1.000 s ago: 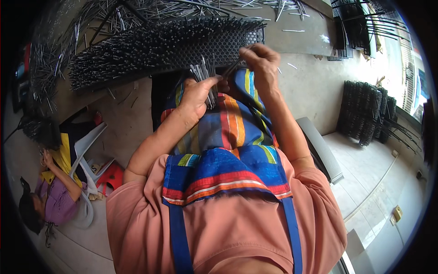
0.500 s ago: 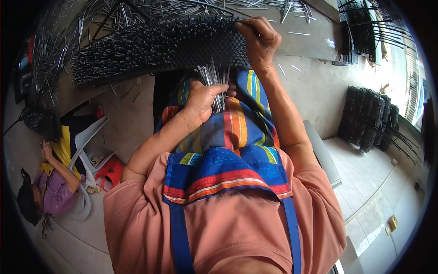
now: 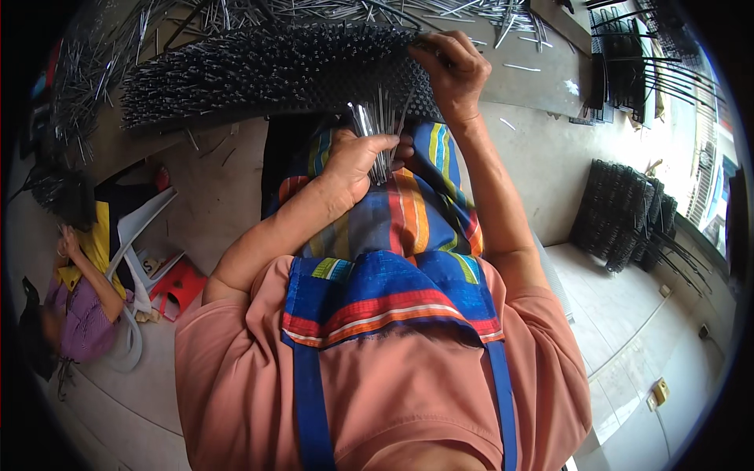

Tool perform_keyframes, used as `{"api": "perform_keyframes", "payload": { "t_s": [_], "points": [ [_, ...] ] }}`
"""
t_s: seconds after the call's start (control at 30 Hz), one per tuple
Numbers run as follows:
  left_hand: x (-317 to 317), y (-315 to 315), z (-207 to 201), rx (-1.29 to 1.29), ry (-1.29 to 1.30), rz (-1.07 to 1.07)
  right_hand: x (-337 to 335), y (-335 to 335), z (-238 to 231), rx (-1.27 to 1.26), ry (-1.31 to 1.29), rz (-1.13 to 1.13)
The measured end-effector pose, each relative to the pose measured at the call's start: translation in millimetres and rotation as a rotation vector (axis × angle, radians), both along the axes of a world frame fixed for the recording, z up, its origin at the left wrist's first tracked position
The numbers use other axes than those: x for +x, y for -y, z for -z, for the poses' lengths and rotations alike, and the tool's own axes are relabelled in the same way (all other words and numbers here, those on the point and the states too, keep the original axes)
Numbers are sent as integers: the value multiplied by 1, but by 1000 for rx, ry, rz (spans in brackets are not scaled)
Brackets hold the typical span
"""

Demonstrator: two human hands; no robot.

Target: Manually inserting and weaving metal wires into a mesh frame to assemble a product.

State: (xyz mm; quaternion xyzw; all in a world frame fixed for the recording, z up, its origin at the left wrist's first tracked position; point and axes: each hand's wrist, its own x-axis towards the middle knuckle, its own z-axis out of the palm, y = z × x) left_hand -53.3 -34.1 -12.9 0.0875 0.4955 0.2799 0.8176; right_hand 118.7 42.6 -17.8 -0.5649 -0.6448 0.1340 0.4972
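Observation:
My left hand (image 3: 349, 171) is closed around a bundle of thin, shiny strips (image 3: 378, 118), whose ends fan upward above my lap. Just beyond lies a long black perforated panel (image 3: 298, 74); dark strip ends bristle densely from its left and middle, while a stretch near its right end shows bare holes. My right hand (image 3: 459, 74) is at the panel's far right corner, with thumb and fingers pinched together. Whatever they grip there is too small to make out. A striped colourful apron (image 3: 393, 290) covers my lap and chest.
Loose strips (image 3: 503, 20) are heaped on the table (image 3: 542, 78) behind the panel. Stacked black mesh pieces (image 3: 620, 212) stand on the floor at right, with more black racks (image 3: 628, 71) above. Another person (image 3: 86, 314) sits at left near a red bag (image 3: 179, 292).
The view has shifted slightly. My right hand stays pinched at the panel's right corner, and the strips in my left hand have spread a little.

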Motion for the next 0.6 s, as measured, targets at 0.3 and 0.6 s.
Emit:
{"api": "perform_keyframes", "payload": {
  "t_s": [0.3, 0.6],
  "points": [
    [1, -7, 2, 48, 51, -5, -5, 3, -3, -48, 253, 119],
    [10, -16, -3, 88, 41, -66, -5, -1, 1, -13, 336, 71]
  ]
}}
